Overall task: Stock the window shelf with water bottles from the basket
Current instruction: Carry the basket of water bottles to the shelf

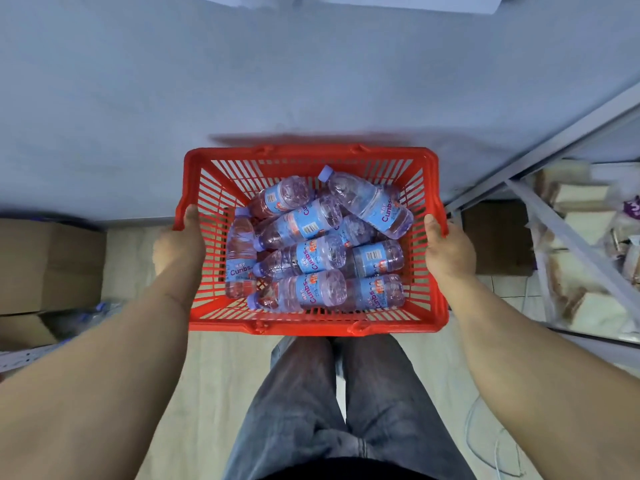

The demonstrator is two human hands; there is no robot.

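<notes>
both hands' fingers hidden under the basket (311, 157) rim.

both forearms are bare to the edge of the view, with no sleeves, watch or rings showing on the left hand (183, 240) or the right hand (446, 252). the legs wear loose, faded blue-grey denim jeans (349, 403), creased at the knees. a dark hem crosses the bottom edge.
</notes>
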